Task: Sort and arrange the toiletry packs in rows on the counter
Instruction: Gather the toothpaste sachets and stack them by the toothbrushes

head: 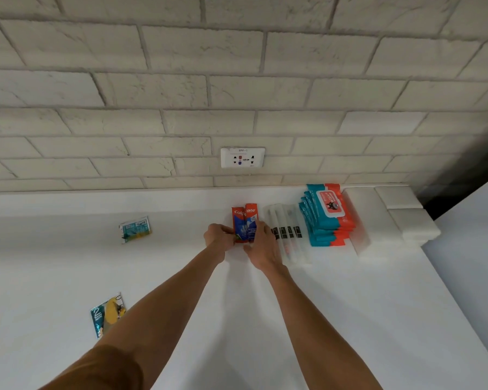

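At frame centre, left hand [219, 238] and right hand [261, 244] pinch two Colgate toothpaste packs [244, 222] side by side on the table [335, 305], apparently squaring them beside toothbrush packs [286, 235] and stacked wet-wipe packs [326, 218]; two teal sachets [135, 229] lie unsorted at left.

Bright, even light washes out the white counter [350, 319], with soft arm shadows, wide-angle bending and blurred corners.

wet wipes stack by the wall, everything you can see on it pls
The wet wipes stack is several soft teal-and-orange plastic packs, fanned so each lower edge shows. The top pack has a white flap label with a dark cartoon figure. It lies flat at the counter's back right, between the clear toothbrush packs and a white block. Neither hand touches it.
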`<state>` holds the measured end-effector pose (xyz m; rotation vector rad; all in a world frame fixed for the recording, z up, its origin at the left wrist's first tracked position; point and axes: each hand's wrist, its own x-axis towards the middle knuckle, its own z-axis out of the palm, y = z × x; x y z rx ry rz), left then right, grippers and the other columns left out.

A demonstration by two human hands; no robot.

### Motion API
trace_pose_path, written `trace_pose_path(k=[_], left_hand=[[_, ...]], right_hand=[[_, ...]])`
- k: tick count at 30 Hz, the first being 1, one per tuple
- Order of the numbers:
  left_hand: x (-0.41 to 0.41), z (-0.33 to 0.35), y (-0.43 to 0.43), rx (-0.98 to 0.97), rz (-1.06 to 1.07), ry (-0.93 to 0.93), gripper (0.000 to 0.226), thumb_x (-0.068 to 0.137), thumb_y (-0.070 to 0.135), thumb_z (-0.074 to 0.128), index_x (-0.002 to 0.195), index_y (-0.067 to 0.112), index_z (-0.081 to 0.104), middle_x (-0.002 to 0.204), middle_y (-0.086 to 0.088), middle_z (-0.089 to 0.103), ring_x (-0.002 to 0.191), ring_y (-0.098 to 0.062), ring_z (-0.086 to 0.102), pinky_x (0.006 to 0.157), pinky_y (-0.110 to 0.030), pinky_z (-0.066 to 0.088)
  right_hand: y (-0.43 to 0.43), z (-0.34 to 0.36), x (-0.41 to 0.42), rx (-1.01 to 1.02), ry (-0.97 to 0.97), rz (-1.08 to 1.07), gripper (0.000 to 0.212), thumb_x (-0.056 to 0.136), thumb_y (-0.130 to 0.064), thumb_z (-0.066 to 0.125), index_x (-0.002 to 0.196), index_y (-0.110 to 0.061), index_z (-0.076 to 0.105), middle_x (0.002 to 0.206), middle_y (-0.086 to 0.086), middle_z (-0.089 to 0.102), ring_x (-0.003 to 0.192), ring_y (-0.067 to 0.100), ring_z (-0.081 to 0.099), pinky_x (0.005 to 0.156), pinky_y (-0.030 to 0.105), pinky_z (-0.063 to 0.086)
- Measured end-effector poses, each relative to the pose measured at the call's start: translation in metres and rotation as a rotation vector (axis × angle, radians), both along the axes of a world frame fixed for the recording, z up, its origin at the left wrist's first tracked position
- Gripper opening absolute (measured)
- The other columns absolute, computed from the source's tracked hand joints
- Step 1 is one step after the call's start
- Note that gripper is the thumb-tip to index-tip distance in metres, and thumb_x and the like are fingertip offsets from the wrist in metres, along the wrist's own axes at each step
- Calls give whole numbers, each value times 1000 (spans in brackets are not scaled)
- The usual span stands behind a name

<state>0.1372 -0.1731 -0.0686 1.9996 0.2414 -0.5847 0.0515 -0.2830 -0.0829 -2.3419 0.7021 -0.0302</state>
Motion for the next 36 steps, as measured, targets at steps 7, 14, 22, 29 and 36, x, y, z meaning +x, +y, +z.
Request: trace_pose_path(k=[7,14,22,29,36], left_hand=[[3,-7,-6,60,-26,-26,11,80,7,84,87,9,76,90,-6,72,73,-16,66,56,-26,53],[3,-11,-11,104,-13,-54,15,85,17,83,92,8,73,91,-7,71,80,-22,71,65,-35,62],[5,-14,-12,173,-30,-88,8,88,11,76,91,6,71,94,-9,70,83,-25,70,71,-40,64],[4,-13,-12,198,-48,-145,6,94,11,71,95,5,70,96,-10,69,83,-25,69,66,-36,61],[3,-5,-8,209,-88,-193,10,92,2,65,101,4,69,97,-6,60,87,-26,64,69,-36,58]], right_hand=[[-1,-4,0,-23,-2,32,80,94,-19,80,159,-12,33,154,8,47,140,23,51,112,41,52],[0,-4,-2,-56,-1,41,72,98,-18,74,158,-11,35,155,9,46,141,25,50,115,42,49],[2,-4,0,-57,4,31,69,97,-19,76,155,-13,39,151,9,51,137,24,54,112,44,52],[3,1,0,-67,-4,38,61,102,-18,69,155,-10,40,151,10,51,136,24,54,111,40,53],[6,1,0,-63,-3,13,59,103,-18,67,155,-12,38,148,8,52,128,20,57,104,34,54]])
